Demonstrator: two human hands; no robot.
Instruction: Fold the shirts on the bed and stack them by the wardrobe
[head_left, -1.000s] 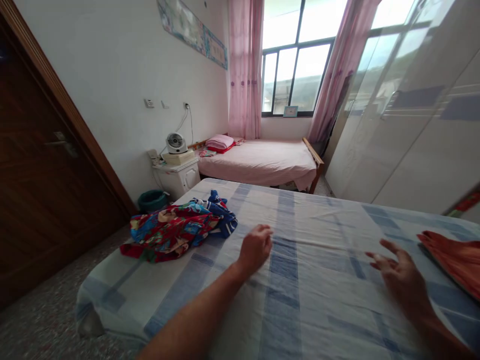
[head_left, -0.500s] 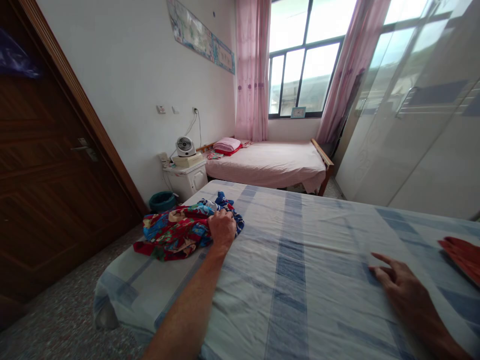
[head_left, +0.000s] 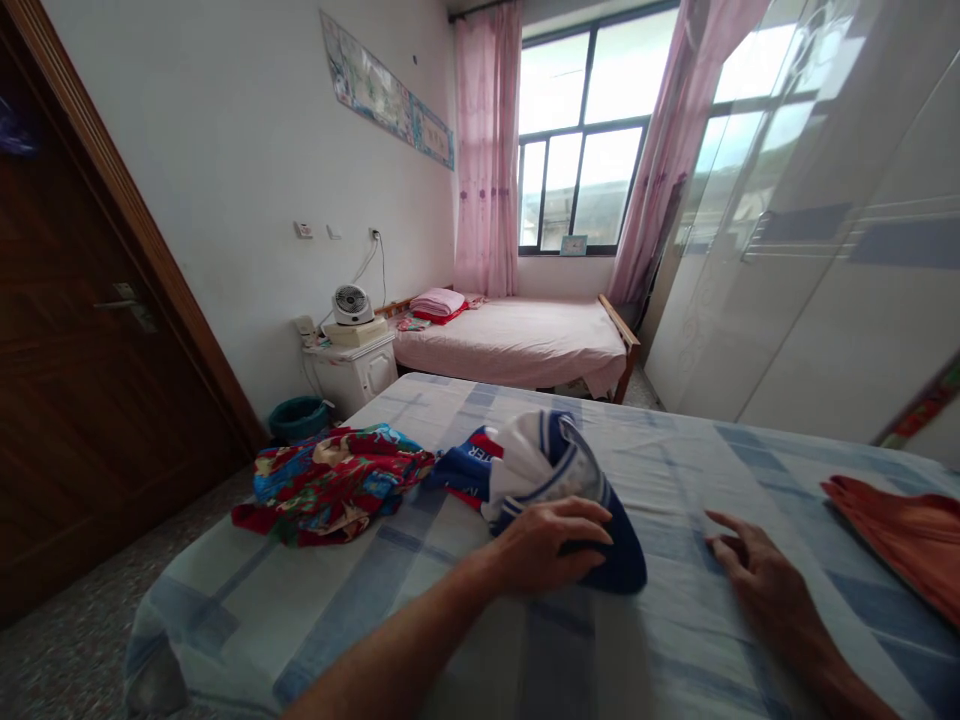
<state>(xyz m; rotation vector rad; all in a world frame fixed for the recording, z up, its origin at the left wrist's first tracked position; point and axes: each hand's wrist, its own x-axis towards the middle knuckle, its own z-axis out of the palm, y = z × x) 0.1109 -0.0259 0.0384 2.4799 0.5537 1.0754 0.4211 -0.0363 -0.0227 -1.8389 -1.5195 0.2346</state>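
My left hand point(head_left: 551, 545) grips a blue, white and red garment point(head_left: 540, 465) and holds it over the middle of the bed with the blue-checked sheet point(head_left: 660, 640). The garment trails back toward a crumpled red patterned cloth point(head_left: 330, 482) lying near the bed's left edge. My right hand point(head_left: 754, 570) rests flat on the sheet to the right, fingers spread, holding nothing. An orange-red folded cloth point(head_left: 900, 535) lies at the bed's right edge, just beyond my right hand.
A second bed with a pink cover point(head_left: 517, 340) stands under the window. A white nightstand point(head_left: 356, 365) with a small fan point(head_left: 351, 303) is by the left wall, a green bin point(head_left: 298, 417) beside it. A brown door point(head_left: 82, 350) is left, a glossy wardrobe point(head_left: 825, 280) right.
My left hand reached to the cloth pile, took hold of the blue and white garment and pulled it right to the bed's middle. My right hand stayed on the sheet.
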